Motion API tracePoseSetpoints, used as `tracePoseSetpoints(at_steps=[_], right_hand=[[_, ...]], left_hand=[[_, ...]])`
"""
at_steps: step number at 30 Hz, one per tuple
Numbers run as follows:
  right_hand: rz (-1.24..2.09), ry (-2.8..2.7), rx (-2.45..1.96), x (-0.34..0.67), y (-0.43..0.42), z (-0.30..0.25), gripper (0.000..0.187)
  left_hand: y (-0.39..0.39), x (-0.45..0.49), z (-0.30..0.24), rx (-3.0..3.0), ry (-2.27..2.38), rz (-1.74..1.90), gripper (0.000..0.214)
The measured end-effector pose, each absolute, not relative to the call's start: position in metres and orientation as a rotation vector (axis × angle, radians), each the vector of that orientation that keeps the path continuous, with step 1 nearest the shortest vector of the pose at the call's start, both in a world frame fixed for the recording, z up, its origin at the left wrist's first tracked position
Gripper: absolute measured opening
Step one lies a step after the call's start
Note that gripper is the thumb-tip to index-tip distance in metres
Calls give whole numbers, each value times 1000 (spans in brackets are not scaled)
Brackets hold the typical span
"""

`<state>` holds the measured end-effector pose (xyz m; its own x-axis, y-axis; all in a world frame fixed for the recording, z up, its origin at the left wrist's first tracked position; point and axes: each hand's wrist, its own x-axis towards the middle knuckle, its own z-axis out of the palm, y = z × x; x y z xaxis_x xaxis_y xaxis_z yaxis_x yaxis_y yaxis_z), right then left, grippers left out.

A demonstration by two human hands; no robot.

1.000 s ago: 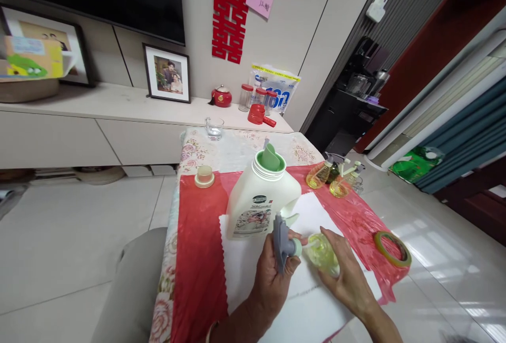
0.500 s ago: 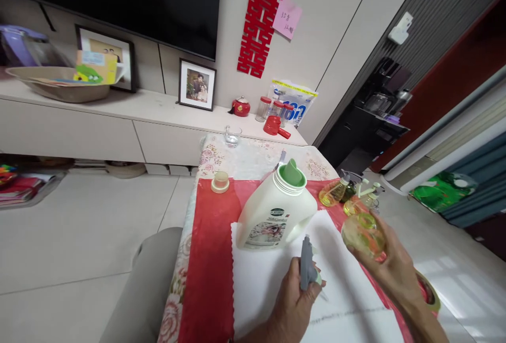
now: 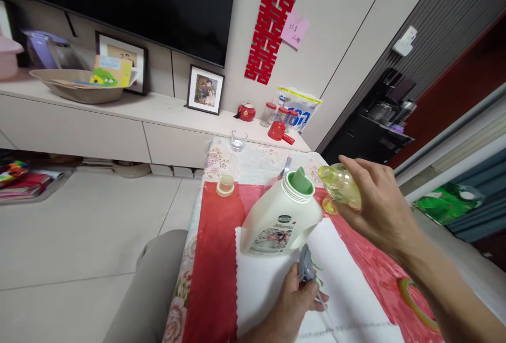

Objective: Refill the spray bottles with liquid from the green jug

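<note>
My right hand (image 3: 375, 201) grips a clear yellowish bottle (image 3: 343, 184) by its body, tilted so its neck points left at the open mouth of a big detergent jug (image 3: 272, 232). A small gap separates the two. The cream jug stands upright, uncapped, with a green spout (image 3: 301, 180) inside its mouth. In front of the jug, my left hand (image 3: 298, 293) is closed on a grey spray trigger head (image 3: 305, 264) with a thin tube hanging from it. The translucent jug cap (image 3: 225, 185) sits on the red cover to the left. My right hand partly hides another yellow bottle (image 3: 329, 205).
A white sheet (image 3: 253, 290) lies over the red cover (image 3: 213, 264) on the table. A roll of tape (image 3: 415, 301) rests at the right. A glass cup (image 3: 237, 140) stands at the far edge, and a low cabinet (image 3: 174, 140) runs behind.
My right hand has lifted the bottle up and left towards the jug's mouth and tipped it sideways. My left hand keeps the trigger head, turned slightly. The view has shifted a little.
</note>
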<state>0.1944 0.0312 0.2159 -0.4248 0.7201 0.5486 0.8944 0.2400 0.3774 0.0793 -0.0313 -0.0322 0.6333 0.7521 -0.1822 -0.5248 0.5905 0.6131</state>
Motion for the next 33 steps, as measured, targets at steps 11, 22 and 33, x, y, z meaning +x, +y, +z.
tracePoseSetpoints(at_steps=[11,22,33], right_hand=[[-1291,-2377,-1499,168,40,230,69],[-1655,-2394,-1428,148,36,246,47],[-1681,-2461,-1391,140,35,255,50]], left_hand=[[-30,82,-34,524,445,757,59],[-31,83,-38,525,454,736,60],[-30,82,-36,533,472,713,61]])
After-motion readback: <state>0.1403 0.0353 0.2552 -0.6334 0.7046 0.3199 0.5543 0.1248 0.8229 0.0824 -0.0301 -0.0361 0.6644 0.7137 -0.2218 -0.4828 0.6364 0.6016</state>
